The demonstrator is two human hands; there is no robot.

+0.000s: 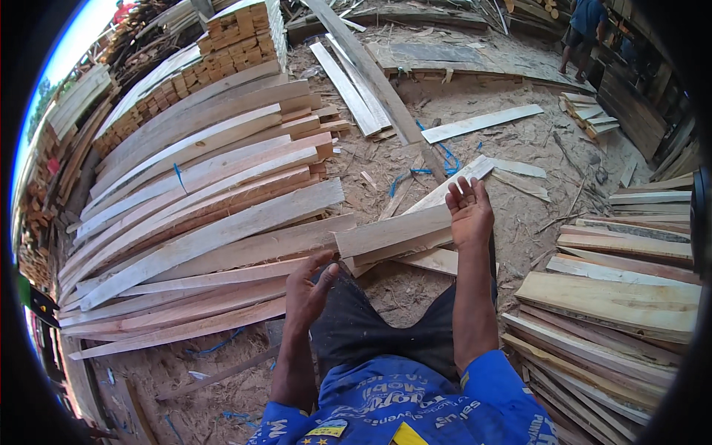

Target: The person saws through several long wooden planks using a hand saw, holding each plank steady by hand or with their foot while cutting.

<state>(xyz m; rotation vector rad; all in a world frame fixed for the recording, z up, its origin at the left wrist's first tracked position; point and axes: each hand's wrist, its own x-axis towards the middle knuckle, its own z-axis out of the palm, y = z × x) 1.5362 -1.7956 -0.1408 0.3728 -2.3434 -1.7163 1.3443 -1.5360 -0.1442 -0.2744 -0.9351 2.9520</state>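
Observation:
Short pale boards [393, 231] lie stacked in front of my legs, between my two hands. My left hand [310, 291] is just left of the boards' near end, thumb apart from the fingers, apparently holding nothing. Over the boards' right part is my right hand [472, 215], palm turned up and fingers loosely bent, with nothing in it. Behind that hand a narrow pale board [437, 191] slants away to the right; the hand and wrist hide part of the wood.
At left lies a wide pile of long planks [200, 215], with stacked lumber [237, 33] behind. More boards [615, 300] are piled at right. A long beam [371, 70] and blue strapping [449, 159] lie on sawdust-covered ground. Another person [586, 30] stands far right.

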